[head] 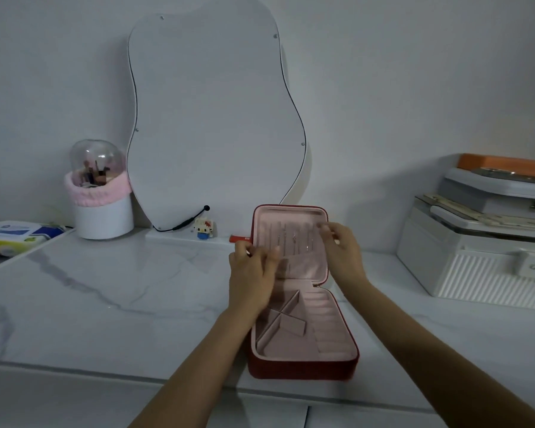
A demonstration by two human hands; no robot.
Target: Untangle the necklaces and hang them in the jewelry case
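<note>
Marble counter [105, 288]: red jewelry case [303, 364] open, lid upright. Left hand [250, 279], fingers loosely curled, at lid's left edge; right hand [342, 251] pinches near hanging necklaces [294, 239], hold unclear.

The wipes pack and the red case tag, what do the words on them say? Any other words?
None can be read.
Wipes pack: print on its blue label, too blurred.
Red zipper tag on the jewelry case: a tiny white mark, too small.
White box: faint emblem, unreadable.

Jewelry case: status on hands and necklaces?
Left hand and right hand both at upright lid of open red jewelry case, fingers curled. Thin necklaces on lid. Nothing in the way.
</note>
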